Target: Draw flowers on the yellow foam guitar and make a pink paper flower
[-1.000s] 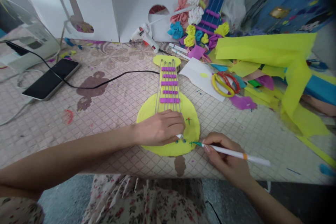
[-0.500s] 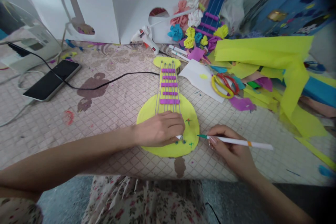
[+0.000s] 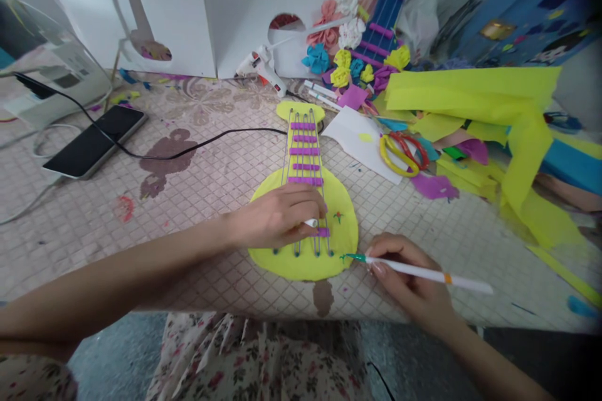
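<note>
A yellow paper-covered toy guitar [image 3: 263, 268] lies flat on the table, its neck pointing away from me, with grey strings running over purple bars. My left hand [image 3: 282, 214] rests over the guitar's body and hides part of the strings. Its fingers are closed round a small white tube-shaped thing [image 3: 311, 223], of which only the end shows. At the lower right of the body, my right hand [image 3: 407, 276] grips a white marker pen [image 3: 423, 270] with a green tip. That tip meets a small green drawn mark near the guitar's edge. A red-and-green mark [image 3: 337, 217] is higher up.
Scissors [image 3: 399, 155] with yellow and red handles lie on white paper [image 3: 348, 128] to the right. Yellow crepe paper [image 3: 470, 89] and scraps spread beyond. A glue gun [image 3: 263, 69] stands behind the guitar. A phone [image 3: 96, 141] and black cable [image 3: 207, 140] are left.
My left hand has moved up the guitar's body, uncovering the lower string ends and a purple bar. The marker's tip has shifted down and left, from the edge onto the green mark.
</note>
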A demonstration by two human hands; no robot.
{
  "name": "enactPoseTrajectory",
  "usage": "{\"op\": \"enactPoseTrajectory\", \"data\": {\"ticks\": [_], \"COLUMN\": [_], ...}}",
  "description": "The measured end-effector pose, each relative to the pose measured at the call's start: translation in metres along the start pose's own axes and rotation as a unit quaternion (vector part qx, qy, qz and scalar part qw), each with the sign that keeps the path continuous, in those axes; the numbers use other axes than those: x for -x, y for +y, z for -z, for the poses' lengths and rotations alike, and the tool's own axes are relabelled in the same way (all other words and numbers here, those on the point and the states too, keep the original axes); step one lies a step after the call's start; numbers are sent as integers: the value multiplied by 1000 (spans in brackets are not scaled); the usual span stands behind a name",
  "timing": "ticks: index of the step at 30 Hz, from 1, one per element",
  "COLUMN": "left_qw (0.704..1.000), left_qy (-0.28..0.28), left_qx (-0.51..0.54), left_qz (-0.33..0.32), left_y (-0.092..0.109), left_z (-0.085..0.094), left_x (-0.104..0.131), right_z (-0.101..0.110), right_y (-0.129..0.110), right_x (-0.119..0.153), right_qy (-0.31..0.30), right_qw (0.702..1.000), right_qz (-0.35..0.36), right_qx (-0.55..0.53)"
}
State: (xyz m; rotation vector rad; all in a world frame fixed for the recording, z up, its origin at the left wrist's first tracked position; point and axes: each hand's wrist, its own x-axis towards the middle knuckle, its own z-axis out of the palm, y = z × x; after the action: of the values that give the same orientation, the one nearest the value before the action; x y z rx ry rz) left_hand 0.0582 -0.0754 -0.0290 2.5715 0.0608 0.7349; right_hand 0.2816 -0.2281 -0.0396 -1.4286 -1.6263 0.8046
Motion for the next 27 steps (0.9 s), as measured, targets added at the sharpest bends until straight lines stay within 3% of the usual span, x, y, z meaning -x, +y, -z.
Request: {"op": "enactPoseTrajectory", "data": {"ticks": [5, 12, 19, 27], "left_qw": [1000, 999, 999, 999], "left_qy": [10, -41, -42, 4], "left_qx": [13, 16, 14, 20], "left_qz": [13, 9, 11, 50], "left_y": [-2, -2, -1, -7], "left_z": [9, 4, 4, 20], "left_x": [1, 4, 4, 5], "right_z": [-8, -17, -24, -25], "right_y": [-4, -18, -19, -22], "right_x": [2, 5, 5, 7], "right_qy": [-1, -87, -71, -47], "right_qw": [1000, 995, 996, 990], "right_qz": [29, 53, 56, 121], "right_qx": [7, 23, 24, 53]}}
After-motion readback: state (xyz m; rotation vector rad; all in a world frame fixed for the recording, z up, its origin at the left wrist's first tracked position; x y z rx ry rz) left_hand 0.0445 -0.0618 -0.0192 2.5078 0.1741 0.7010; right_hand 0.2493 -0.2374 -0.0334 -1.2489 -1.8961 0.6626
